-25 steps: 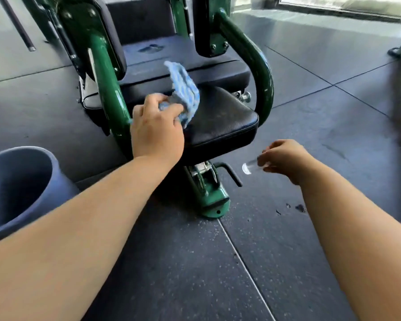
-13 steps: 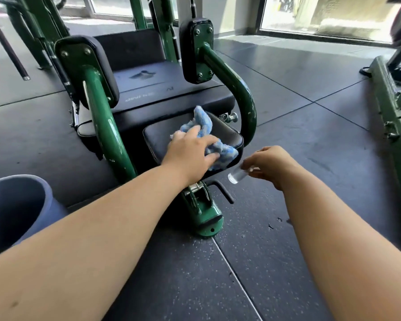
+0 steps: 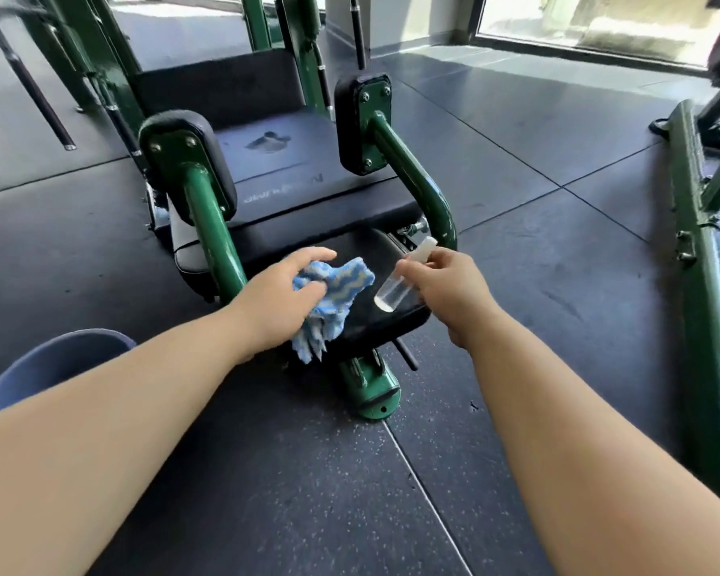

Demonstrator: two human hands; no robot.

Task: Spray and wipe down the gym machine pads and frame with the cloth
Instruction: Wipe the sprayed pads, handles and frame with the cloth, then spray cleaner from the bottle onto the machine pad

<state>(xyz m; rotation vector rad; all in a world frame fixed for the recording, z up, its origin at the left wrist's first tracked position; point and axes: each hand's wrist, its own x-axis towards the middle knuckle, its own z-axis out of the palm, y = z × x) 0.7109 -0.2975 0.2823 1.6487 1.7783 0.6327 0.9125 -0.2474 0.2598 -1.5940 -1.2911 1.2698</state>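
Dark rubber floor tiles (image 3: 516,168) surround the seat pad (image 3: 385,326); left fingers (image 3: 312,256) clutch the cloth (image 3: 341,284), right fingers (image 3: 414,271) pinch the bottle (image 3: 393,291).

The seat pad (image 3: 364,253) lies open from the front and above, hemmed by the left green arm (image 3: 215,243) and the right green arm (image 3: 412,172). The left hand (image 3: 275,301), its grip on the cloth (image 3: 335,291), and the right hand (image 3: 454,284) with the spray bottle (image 3: 395,284) fill most of its front. To the left a blue bin (image 3: 55,363) stands near; to the right bare floor (image 3: 537,243) runs to a green rail (image 3: 699,264). Under the seat a black lever (image 3: 406,355) juts beside the green foot (image 3: 373,388); the gap there looks tight, though it is shadowed.
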